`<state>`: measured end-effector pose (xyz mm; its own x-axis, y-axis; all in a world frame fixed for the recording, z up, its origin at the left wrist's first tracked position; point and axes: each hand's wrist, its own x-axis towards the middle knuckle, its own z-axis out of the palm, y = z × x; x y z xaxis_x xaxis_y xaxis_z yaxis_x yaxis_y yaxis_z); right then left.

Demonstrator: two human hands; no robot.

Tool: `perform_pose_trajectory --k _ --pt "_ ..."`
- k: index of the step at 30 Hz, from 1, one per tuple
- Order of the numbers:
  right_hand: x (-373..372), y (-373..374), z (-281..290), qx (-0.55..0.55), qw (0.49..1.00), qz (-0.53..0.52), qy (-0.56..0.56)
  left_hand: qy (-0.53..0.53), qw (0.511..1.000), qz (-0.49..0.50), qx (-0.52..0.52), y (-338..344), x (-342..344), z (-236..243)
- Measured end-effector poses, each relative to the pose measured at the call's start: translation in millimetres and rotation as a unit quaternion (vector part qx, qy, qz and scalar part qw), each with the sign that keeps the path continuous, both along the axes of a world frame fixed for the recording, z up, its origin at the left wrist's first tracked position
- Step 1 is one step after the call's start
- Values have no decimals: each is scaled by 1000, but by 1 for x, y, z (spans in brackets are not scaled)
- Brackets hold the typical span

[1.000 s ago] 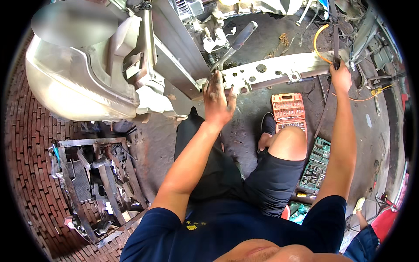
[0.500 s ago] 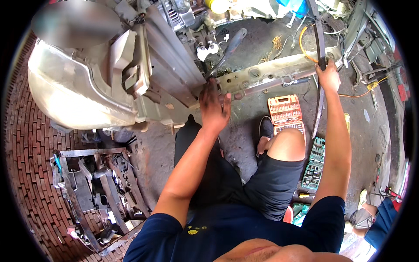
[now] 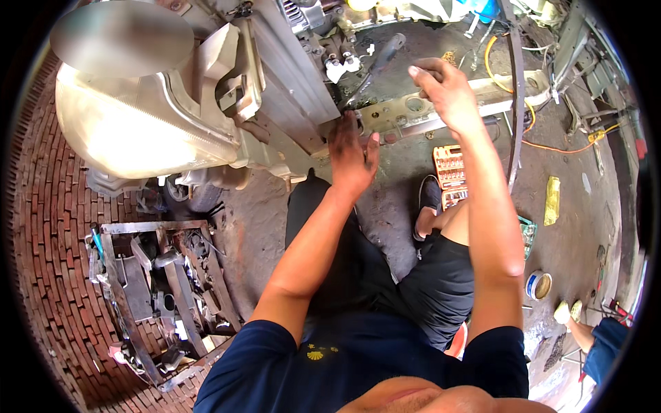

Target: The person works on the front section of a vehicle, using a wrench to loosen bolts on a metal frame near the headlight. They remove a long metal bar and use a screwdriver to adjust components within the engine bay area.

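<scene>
My left hand (image 3: 351, 155) rests, fingers extended and thumb apart, at the corner where an upright metal panel (image 3: 296, 76) meets a pale crossmember (image 3: 523, 89); its fingertips are beside the lower end of a long-handled tool (image 3: 385, 55). My right hand (image 3: 444, 89) is raised over the crossmember, fingers loosely curled, with nothing visible in it. A dark flat bar (image 3: 516, 62) stands to its right, out of its grasp. A large headlamp housing (image 3: 131, 117) is at upper left, with engine parts (image 3: 344, 62) beyond the panel.
An orange socket case (image 3: 449, 165), green case (image 3: 529, 234), tin (image 3: 538, 283), yellow object (image 3: 552, 199) and orange hose (image 3: 564, 148) lie on the floor. A metal frame full of parts (image 3: 117, 268) sits on bricks. Another person's leg (image 3: 582, 334) is at lower right.
My right hand has let go of the dark bar and moved left over the crossmember. My left hand stays at the corner. The bar still stands at the right.
</scene>
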<state>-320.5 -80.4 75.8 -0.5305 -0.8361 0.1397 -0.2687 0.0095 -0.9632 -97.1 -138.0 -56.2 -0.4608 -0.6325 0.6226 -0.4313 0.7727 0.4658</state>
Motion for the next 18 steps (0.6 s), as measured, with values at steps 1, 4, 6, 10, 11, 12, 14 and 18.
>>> perform_pose_trajectory --k 1,4,6,10,11,12,14,18 --pt "5 -5 -4 -32 997 -16 -61 -7 1000 5 9 1 0 0" --pt "20 -1 -17 -52 985 -40 -158 -9 1000 -1 11 0 -1 3" --pt "19 4 -36 -48 988 -52 -140 -24 1000 -1 20 4 -4 6" --pt "30 26 -14 -76 991 -61 -90 -20 1000 -6 23 3 -2 1" --pt "34 39 2 -122 988 6 -93 -30 999 0 20 2 -2 3" --pt "41 53 19 -164 979 75 -99 -43 999 9 18 2 1 3" --pt "60 97 80 -303 927 221 18 -33 999 0 33 1 1 1" --pt "74 144 138 -383 843 358 119 -17 999 6 49 7 -2 10"
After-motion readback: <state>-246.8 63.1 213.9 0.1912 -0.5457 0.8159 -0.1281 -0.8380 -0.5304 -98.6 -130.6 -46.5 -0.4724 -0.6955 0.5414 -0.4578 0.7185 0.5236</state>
